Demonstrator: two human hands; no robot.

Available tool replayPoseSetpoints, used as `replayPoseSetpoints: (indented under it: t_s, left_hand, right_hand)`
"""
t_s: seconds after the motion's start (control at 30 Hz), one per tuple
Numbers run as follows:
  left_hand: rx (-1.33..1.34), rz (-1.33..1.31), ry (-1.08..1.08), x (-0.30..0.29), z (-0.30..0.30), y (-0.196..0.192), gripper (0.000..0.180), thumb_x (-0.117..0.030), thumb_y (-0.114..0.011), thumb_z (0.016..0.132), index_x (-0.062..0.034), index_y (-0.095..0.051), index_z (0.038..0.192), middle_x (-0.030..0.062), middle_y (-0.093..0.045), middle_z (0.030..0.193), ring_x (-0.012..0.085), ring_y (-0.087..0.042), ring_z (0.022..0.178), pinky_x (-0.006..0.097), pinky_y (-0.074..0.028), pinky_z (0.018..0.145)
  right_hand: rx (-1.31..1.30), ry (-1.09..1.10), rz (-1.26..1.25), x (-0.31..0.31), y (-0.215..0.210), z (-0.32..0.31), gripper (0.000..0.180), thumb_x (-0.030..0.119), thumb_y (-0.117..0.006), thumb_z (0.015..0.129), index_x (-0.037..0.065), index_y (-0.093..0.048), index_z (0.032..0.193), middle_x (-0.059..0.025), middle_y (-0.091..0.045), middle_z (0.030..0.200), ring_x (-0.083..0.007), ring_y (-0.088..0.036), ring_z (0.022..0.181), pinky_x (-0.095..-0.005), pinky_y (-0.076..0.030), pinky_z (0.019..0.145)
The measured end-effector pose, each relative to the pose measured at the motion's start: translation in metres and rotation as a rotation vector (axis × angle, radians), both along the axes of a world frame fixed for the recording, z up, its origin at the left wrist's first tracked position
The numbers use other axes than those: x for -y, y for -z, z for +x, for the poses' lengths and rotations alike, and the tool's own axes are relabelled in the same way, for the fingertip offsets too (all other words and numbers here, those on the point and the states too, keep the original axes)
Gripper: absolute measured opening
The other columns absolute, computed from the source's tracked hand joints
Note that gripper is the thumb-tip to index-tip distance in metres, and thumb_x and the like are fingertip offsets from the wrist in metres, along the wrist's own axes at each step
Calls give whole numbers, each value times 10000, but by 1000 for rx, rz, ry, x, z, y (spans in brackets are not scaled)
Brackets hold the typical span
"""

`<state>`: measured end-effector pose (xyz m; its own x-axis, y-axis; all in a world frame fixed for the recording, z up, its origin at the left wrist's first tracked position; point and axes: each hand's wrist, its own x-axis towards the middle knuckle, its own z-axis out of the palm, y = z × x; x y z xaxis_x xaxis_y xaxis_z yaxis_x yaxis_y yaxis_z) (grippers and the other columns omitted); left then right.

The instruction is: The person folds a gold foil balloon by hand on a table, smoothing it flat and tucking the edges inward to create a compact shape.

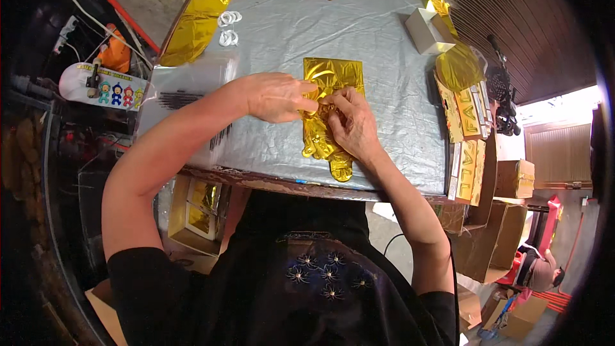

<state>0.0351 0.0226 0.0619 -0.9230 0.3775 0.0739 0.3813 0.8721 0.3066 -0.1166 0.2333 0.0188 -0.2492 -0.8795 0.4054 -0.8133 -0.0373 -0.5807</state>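
Observation:
A flat gold foil balloon, folded and crinkled, lies on the table in front of me. Its rounded lower end hangs close to the near edge. From the left, my left hand reaches over it, fingers bent and closed on the foil near its middle. My right hand comes from the lower right, with thumb and fingers pinching the crumpled foil beside the left fingertips. The fingers partly hide the middle of the balloon.
A silvery sheet covers the table. White rings, a clear plastic stack and dark strips lie left. Gold foil pieces line the far side. At right stand an open box and printed cartons.

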Motion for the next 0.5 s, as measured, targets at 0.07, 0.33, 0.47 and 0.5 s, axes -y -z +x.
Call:
replayPoseSetpoints:
  t_s: [0.07,0.33,0.47,0.5]
  left_hand:
    - [37,-12,-7,-1,-1,-5,118,-166,-673,957,-85,-666,1043,230,-627,1312,414,-720,850,493,-604,692]
    - [-20,-138,2,-4,3,5,113,-177,-617,953,-93,-630,1028,166,-640,1051,391,-711,918,511,-589,734]
    - [-283,-130,-27,-7,6,20,122,-175,-608,972,-59,-612,1009,152,-649,1028,376,-712,930,486,-594,708]
    - [-283,-130,-28,-7,6,22,122,-175,-608,972,-59,-612,1009,152,-649,1028,376,-712,930,486,-594,708]
  right_hand:
    - [15,14,45,0,-1,0,280,-6,-651,869,74,-747,1120,-141,-635,1064,-335,-657,946,-417,-555,831]
    - [45,19,84,1,-2,1,275,14,-676,857,83,-740,1116,-145,-620,1061,-325,-646,950,-426,-548,834]
    - [-23,29,69,1,-5,7,225,138,-771,844,91,-732,1061,-138,-618,1055,-336,-640,965,-459,-538,831]
    - [-23,28,69,1,-8,9,225,138,-771,844,91,-732,1061,-138,-618,1055,-336,-640,965,-459,-538,831]
